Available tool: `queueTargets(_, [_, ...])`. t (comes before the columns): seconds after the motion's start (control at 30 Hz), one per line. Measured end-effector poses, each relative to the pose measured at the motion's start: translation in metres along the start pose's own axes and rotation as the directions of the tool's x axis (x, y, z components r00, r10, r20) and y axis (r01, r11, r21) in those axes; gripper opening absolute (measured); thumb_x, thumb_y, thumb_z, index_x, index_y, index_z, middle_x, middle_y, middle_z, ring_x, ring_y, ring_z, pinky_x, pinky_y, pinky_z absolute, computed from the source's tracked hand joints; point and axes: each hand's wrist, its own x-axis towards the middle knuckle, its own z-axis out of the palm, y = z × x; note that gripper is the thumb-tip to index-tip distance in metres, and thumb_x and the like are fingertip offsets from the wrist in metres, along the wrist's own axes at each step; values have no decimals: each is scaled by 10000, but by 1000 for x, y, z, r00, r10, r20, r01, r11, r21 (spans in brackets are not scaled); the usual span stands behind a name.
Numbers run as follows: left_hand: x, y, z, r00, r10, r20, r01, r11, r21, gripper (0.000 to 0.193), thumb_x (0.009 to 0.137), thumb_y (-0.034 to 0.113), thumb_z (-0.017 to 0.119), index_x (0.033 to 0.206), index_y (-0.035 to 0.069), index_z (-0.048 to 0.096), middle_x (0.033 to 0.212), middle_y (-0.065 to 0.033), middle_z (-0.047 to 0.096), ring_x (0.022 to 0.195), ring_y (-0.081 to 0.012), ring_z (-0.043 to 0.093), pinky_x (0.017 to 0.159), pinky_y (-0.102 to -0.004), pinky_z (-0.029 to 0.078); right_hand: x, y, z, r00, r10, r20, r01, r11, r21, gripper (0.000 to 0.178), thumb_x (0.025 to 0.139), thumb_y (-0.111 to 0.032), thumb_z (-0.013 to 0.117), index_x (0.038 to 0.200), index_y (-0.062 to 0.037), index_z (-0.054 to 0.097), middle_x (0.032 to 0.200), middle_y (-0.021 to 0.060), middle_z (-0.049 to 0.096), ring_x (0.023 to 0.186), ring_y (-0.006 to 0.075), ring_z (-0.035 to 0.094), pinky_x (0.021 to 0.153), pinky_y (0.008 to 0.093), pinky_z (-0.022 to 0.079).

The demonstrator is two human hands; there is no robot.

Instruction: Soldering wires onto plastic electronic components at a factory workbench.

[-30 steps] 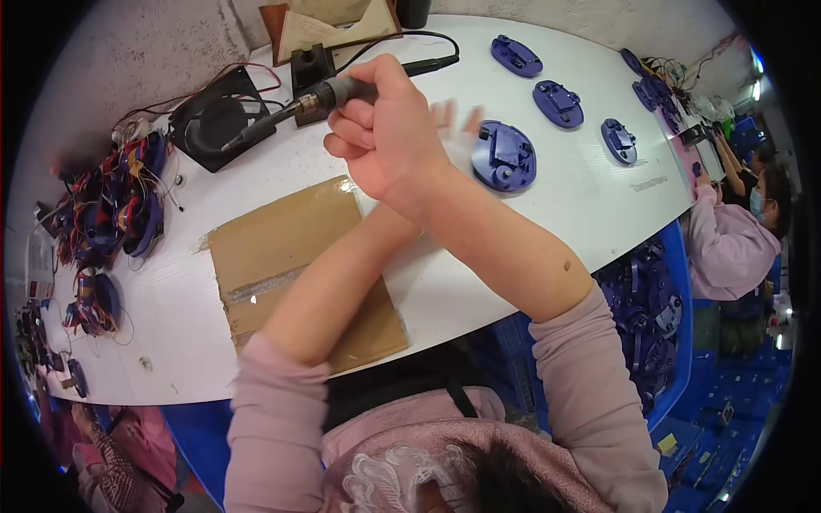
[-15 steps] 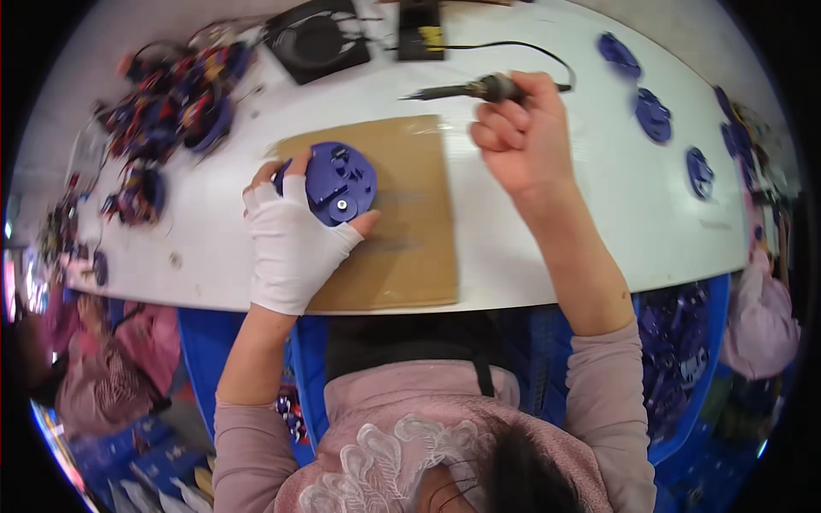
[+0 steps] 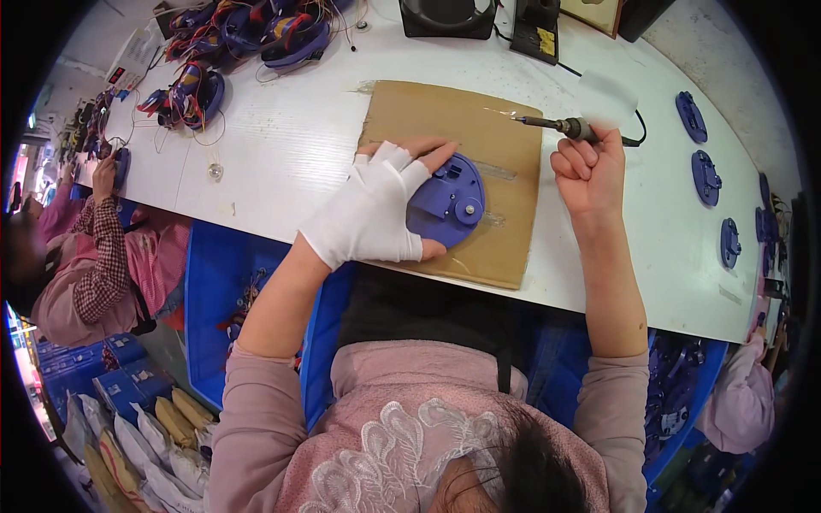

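My left hand (image 3: 376, 205), in a white fingerless glove, is closed around the left side of a round purple plastic housing (image 3: 440, 214). The housing rests on a brown cardboard sheet (image 3: 410, 107), and a small round metal piece (image 3: 469, 209) shows on its right side. Raised to the right of it, my right hand (image 3: 590, 175) grips a soldering iron (image 3: 575, 128) by its dark handle. The iron's tip points left, over the cardboard's far right part and apart from the housing.
Wired purple assemblies (image 3: 282, 38) are heaped at the far left. A black fan unit (image 3: 449, 15) and an iron stand (image 3: 537, 34) stand at the back. More purple housings (image 3: 706, 178) lie to the right. Blue bins (image 3: 214, 308) sit below the table edge; a co-worker (image 3: 103, 265) sits left.
The view has turned, shifting the whole scene. My left hand and the housing now lie farther right on the cardboard. The soldering iron has come nearer, its tip now over the sheet.
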Motion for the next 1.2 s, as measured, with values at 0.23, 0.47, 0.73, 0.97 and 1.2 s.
queueTargets(0.23, [4, 17, 25, 945, -210, -252, 274, 928, 253, 941, 522, 449, 764, 1268, -27, 445, 1184, -192, 473, 1104, -339, 429, 911, -467, 343, 3, -1, 0, 997, 30, -74, -30, 1000, 7, 205, 877, -166, 469, 718, -39, 497, 462, -73, 251, 394, 51, 201, 400, 214, 179])
queueTargets(0.47, [8, 27, 44, 705, -547, -451, 687, 684, 246, 891, 557, 490, 736, 1234, -20, 463, 1187, -195, 461, 1101, -357, 416, 893, -516, 317, 13, 4, -17, 992, 123, 2, -123, 992, 5, 202, 867, -169, 487, 706, -53, 453, 465, -71, 218, 405, 58, 216, 418, 227, 193])
queueTargets(0.73, [-190, -93, -18, 110, -442, -890, 694, 675, -250, 214, 828, 179, 653, 959, 13, 621, 902, -122, 601, 816, -237, 569, 757, -331, 455, 34, -15, -45, 980, 169, 108, -167, 986, -21, 183, 877, -89, 481, 726, 0, 427, 461, -45, 244, 408, 68, 225, 420, 225, 201])
queueTargets(0.97, [-451, -163, 77, 130, -942, -310, 959, 40, 282, 153, 739, 165, 598, 806, 70, 699, 819, -171, 652, 810, -308, 643, 736, -403, 507, 53, -11, -71, 965, 188, 183, -189, 982, -9, 161, 870, -47, 461, 721, -1, 421, 489, -31, 249, 411, 68, 222, 426, 225, 189])
queueTargets(1.2, [-442, -103, 151, -112, -975, 191, 854, 4, 520, 532, 676, 389, 654, 1123, 104, 602, 1198, -215, 526, 1060, -364, 560, 915, -424, 448, 42, -2, -54, 982, 136, 133, -122, 987, -109, 153, 864, -39, 460, 721, 3, 425, 490, -29, 246, 423, 71, 230, 427, 224, 186])
